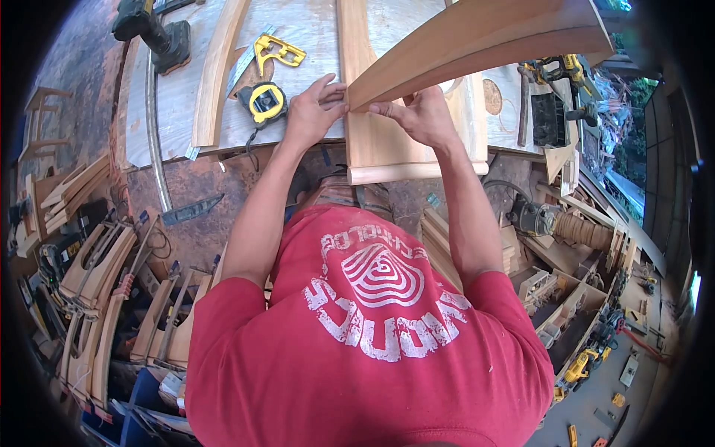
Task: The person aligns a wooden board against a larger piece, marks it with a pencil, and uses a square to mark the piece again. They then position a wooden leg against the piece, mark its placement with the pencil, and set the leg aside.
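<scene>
One counter, far edge cut off, sits under one curved wooden board, top cropped, and one flat panel, partly covered. The right hand, some fingers hidden, grips the board's near end; the left hand, half open, touches it. One tape measure lies near one combination square.

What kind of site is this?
Likely a woodworking shop: a tape measure and yellow combination square lie on the workbench, and stacked shaped wooden parts fill the floor at left.
</scene>
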`<action>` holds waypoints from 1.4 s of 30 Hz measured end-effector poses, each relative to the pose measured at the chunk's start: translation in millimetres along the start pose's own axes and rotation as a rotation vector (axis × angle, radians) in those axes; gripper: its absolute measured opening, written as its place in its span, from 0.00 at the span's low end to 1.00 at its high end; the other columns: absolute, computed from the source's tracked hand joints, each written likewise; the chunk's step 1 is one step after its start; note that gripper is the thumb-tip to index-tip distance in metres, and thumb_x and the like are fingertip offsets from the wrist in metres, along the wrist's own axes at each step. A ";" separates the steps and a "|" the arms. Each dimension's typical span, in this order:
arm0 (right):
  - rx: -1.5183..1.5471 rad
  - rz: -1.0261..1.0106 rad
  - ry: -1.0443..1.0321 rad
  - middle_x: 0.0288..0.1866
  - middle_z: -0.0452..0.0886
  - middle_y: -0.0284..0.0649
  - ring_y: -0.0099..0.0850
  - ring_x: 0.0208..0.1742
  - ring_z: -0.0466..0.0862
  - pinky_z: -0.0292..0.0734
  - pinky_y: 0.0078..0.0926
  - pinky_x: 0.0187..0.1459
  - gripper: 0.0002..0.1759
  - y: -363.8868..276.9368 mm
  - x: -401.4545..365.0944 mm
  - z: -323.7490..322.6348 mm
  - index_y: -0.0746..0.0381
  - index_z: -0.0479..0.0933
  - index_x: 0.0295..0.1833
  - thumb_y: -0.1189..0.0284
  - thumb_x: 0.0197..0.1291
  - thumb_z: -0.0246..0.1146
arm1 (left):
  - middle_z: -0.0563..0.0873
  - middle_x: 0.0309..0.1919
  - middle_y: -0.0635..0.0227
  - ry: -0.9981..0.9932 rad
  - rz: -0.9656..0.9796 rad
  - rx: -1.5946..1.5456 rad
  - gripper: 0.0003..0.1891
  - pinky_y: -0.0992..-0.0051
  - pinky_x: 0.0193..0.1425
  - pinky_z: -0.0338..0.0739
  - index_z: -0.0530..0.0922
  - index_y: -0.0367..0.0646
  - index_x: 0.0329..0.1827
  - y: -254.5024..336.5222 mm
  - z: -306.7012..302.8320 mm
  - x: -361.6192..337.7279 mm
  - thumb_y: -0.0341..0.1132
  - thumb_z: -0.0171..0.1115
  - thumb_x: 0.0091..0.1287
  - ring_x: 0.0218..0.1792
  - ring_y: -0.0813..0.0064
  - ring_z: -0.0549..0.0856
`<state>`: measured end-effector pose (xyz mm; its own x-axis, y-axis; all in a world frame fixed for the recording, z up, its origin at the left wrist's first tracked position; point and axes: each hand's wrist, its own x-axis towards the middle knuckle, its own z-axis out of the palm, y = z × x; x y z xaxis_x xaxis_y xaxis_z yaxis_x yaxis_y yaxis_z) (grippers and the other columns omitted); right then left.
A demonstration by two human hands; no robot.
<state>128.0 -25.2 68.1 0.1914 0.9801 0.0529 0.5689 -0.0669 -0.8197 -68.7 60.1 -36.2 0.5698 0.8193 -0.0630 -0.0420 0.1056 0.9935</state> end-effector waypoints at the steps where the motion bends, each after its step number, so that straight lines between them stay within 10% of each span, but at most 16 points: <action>1: -0.002 -0.003 0.004 0.37 0.91 0.37 0.25 0.24 0.72 0.71 0.30 0.29 0.34 -0.2 -0.2 0.9 0.62 0.87 0.53 0.50 0.47 0.85 | 0.88 0.61 0.49 0.000 -0.008 0.005 0.37 0.69 0.63 0.87 0.68 0.26 0.76 1.6 -0.6 -0.3 0.20 0.74 0.64 0.60 0.65 0.89; 27: -0.059 0.006 -0.021 0.35 0.89 0.39 0.24 0.21 0.67 0.69 0.31 0.27 0.38 1.5 2.8 -2.6 0.63 0.86 0.54 0.47 0.45 0.85 | 0.87 0.63 0.51 -0.025 0.008 0.030 0.38 0.68 0.65 0.86 0.65 0.26 0.78 0.3 -2.5 -0.4 0.25 0.74 0.67 0.62 0.64 0.87; 32: -0.066 0.138 -0.095 0.50 0.89 0.34 0.24 0.54 0.84 0.79 0.28 0.56 0.23 -16.3 0.5 -7.0 0.65 0.86 0.53 0.67 0.55 0.83 | 0.86 0.63 0.51 -0.025 0.014 0.035 0.38 0.68 0.65 0.86 0.65 0.26 0.78 -1.1 -1.5 0.1 0.25 0.74 0.67 0.62 0.64 0.87; 36: -0.074 0.146 -0.104 0.49 0.89 0.34 0.25 0.54 0.84 0.79 0.28 0.57 0.22 -19.8 2.2 -7.8 0.65 0.87 0.52 0.68 0.55 0.83 | 0.87 0.63 0.52 -0.027 0.010 0.055 0.37 0.68 0.65 0.86 0.65 0.25 0.78 0.4 -2.2 0.7 0.25 0.73 0.67 0.62 0.65 0.87; 39: -0.038 0.026 -0.050 0.42 0.90 0.38 0.27 0.35 0.79 0.76 0.30 0.41 0.29 -4.4 3.2 -3.3 0.64 0.87 0.53 0.58 0.50 0.85 | 0.87 0.63 0.52 -0.026 0.002 0.059 0.37 0.69 0.65 0.86 0.65 0.25 0.78 1.2 -1.8 0.3 0.25 0.73 0.67 0.62 0.65 0.88; 42: -0.047 0.073 -0.072 0.45 0.90 0.36 0.26 0.44 0.82 0.78 0.29 0.49 0.25 -2.1 1.6 -5.5 0.64 0.87 0.52 0.63 0.52 0.84 | 0.87 0.63 0.52 -0.025 -0.004 0.060 0.37 0.69 0.65 0.86 0.66 0.25 0.78 3.9 -1.0 0.5 0.25 0.74 0.67 0.61 0.65 0.88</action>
<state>131.6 -24.6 73.0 0.1764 0.9831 -0.0483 0.5926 -0.1453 -0.7922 -69.5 61.4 -32.4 0.5904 0.8045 -0.0649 0.0085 0.0742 0.9972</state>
